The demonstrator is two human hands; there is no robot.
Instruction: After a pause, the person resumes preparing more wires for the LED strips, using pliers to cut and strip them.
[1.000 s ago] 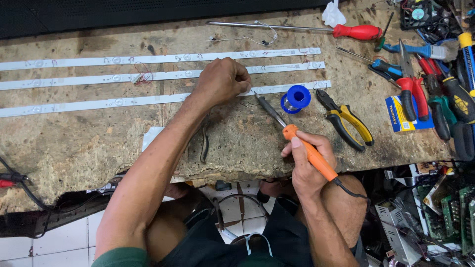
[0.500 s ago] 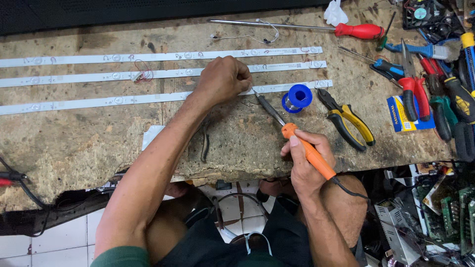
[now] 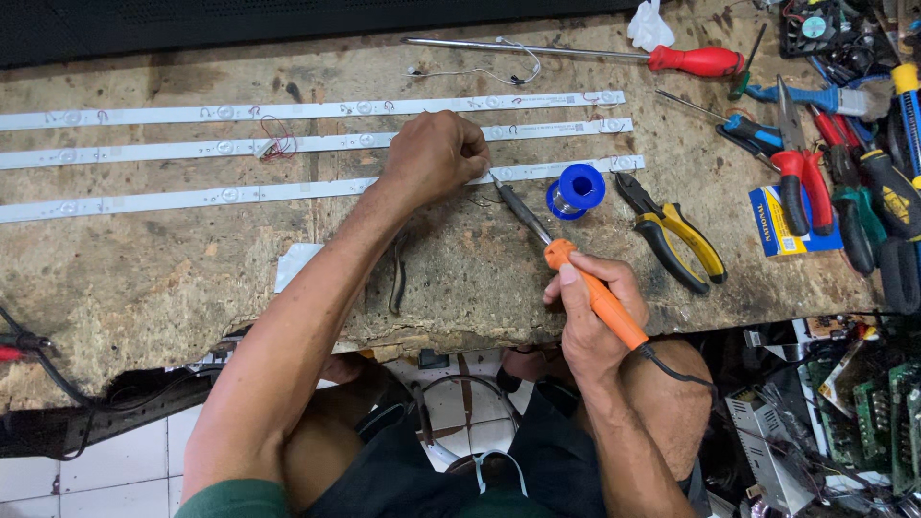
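Worn and scarred, the counter [image 3: 144, 288] carries three white LED strips laid side by side, and my work sits on the nearest strip [image 3: 240, 195], close to its right end. My left hand [image 3: 434, 155] is closed in a loose fist over that strip, fingertips pressed together as if pinching something small against it; what they pinch I cannot tell, though a thin dark wire shows just below the hand. My right hand [image 3: 590, 312] is wrapped around the orange handle of the soldering iron [image 3: 561, 259], whose dark tip angles up to meet the strip right beside the left fingers. I judge the step in hand to be soldering a joint on the strip, with the tip at or almost on the pad. The next move calls for a steady tip and for solder from the blue spool [image 3: 576, 189] standing just right of the tip. Yellow-handled pliers [image 3: 676, 235] lie beyond the spool, a red screwdriver [image 3: 672, 59] near the far edge, and more tools crowd the right side.
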